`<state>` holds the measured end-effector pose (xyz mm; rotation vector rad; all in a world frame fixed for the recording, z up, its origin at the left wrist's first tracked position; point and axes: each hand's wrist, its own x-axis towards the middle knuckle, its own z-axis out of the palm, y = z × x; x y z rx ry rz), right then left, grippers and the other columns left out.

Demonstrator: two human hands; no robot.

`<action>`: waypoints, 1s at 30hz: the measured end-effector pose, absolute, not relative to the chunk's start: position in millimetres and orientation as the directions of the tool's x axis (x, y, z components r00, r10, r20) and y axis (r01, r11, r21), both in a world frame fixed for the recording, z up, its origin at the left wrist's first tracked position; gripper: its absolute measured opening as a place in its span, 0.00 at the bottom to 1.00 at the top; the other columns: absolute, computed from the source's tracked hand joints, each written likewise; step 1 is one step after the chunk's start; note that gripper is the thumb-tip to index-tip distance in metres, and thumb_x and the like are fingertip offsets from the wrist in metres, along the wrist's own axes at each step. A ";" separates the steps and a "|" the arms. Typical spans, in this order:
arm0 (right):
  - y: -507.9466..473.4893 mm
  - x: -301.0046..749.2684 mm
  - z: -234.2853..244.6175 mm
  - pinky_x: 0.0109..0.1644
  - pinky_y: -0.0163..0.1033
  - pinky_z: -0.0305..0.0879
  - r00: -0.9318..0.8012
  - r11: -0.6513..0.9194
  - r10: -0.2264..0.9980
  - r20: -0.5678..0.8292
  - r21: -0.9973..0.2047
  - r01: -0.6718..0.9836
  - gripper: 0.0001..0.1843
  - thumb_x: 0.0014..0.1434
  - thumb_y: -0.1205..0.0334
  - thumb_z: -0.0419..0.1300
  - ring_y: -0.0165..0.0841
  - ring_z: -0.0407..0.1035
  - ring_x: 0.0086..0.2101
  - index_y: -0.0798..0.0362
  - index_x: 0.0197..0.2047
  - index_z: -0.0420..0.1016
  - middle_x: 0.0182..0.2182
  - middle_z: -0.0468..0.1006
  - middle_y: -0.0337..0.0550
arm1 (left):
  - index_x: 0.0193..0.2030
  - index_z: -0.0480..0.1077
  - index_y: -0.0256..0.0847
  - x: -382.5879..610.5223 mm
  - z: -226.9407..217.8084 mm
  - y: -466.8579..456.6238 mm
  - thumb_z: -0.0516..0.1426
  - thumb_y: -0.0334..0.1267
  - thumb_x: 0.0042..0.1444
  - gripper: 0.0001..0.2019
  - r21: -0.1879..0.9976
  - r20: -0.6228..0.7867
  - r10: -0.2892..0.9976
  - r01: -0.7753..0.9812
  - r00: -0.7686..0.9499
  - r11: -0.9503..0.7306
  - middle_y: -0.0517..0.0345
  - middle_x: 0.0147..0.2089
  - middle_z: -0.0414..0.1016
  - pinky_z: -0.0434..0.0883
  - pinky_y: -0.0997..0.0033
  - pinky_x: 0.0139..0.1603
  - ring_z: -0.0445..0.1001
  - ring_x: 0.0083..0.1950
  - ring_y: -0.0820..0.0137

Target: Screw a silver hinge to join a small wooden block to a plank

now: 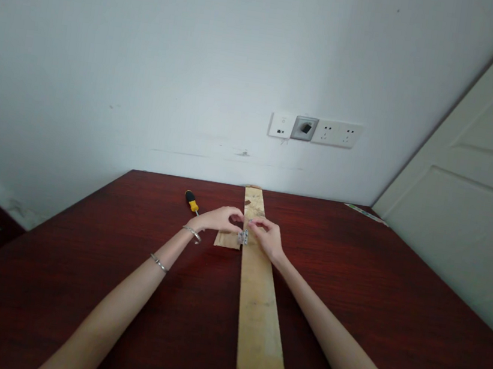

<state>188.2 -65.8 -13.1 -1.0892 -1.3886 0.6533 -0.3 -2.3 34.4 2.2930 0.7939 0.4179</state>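
A long pale wooden board (257,307) lies lengthwise on the dark red table. Against its left side sits a short wooden piece (226,241), partly under my left hand. A small silver metal hinge (243,237) spans the seam between the two. My left hand (220,218), with bracelets at the wrist, curves beside the hinge, thumb and fingers apart and their tips close to it. Over the board, my right hand (268,237) has thumb and fingertips pinched together just above the hinge; what they hold is too small to make out. Left of my left hand is a yellow-and-black screwdriver (191,201).
The table (163,331) meets a white wall (198,69) carrying sockets (335,134) and a switch plate (280,125). A thin pale strip (366,213) lies at the far right corner. To the right stands a white panelled door (478,179).
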 end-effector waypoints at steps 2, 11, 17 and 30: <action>-66.6 188.1 -14.4 0.40 0.41 0.70 0.111 0.398 0.895 0.432 -0.886 0.238 0.12 0.50 0.52 0.63 0.39 0.75 0.34 0.52 0.28 0.80 0.30 0.82 0.45 | 0.49 0.70 0.37 -8.0 42.6 -4.9 0.65 0.48 0.43 0.27 0.513 -0.038 0.643 0.567 0.765 -0.644 0.48 0.49 0.71 0.65 0.65 0.51 0.68 0.50 0.60; -70.2 187.9 -20.9 0.39 0.40 0.68 -0.041 0.426 0.897 0.440 -0.837 0.343 0.08 0.50 0.55 0.65 0.37 0.73 0.34 0.50 0.29 0.81 0.31 0.81 0.43 | 0.54 0.63 0.34 2.9 27.4 -20.8 0.65 0.55 0.37 0.39 0.227 -0.240 0.655 0.698 0.716 -0.680 0.42 0.54 0.61 0.64 0.61 0.53 0.61 0.57 0.53; -68.5 187.9 -24.1 0.50 0.45 0.64 -0.067 0.449 0.882 0.466 -0.791 0.415 0.05 0.49 0.56 0.67 0.38 0.71 0.40 0.47 0.28 0.82 0.36 0.78 0.43 | 0.51 0.64 0.36 3.8 24.3 -19.8 0.64 0.56 0.40 0.35 0.217 -0.217 0.664 0.699 0.715 -0.682 0.44 0.52 0.62 0.64 0.61 0.52 0.61 0.56 0.52; -70.4 187.5 -26.3 0.49 0.43 0.65 -0.129 0.468 0.877 0.463 -0.762 0.448 0.04 0.50 0.58 0.66 0.37 0.70 0.40 0.48 0.31 0.83 0.35 0.76 0.43 | 0.49 0.65 0.36 2.8 26.6 -18.2 0.63 0.57 0.42 0.33 0.224 -0.230 0.649 0.688 0.725 -0.690 0.44 0.51 0.63 0.65 0.64 0.51 0.62 0.56 0.53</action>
